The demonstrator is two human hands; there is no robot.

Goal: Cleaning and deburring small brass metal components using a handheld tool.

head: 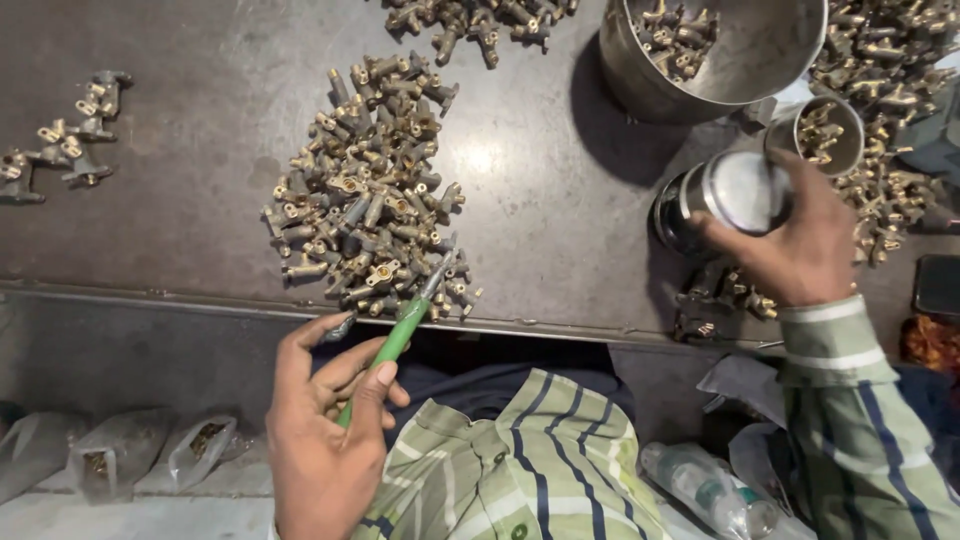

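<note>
Your left hand [325, 430] is clamped on a green-handled tool [400, 335] near the heap of brass fittings [365, 195], while your right hand [795, 245] grips a steel tin [715, 195].

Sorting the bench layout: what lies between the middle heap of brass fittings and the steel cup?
Bare dark tabletop lies between the heap and the cup, in the head view.

Single view, from the camera on my head. It looks steeply down over my chest onto the dark worktable [540, 200], close in, with the table's near edge crossing mid-frame. My left hand [325, 440] sits low and nearest the lens; my right hand [790, 245] is further out at right. The floor shows along the bottom.
</note>
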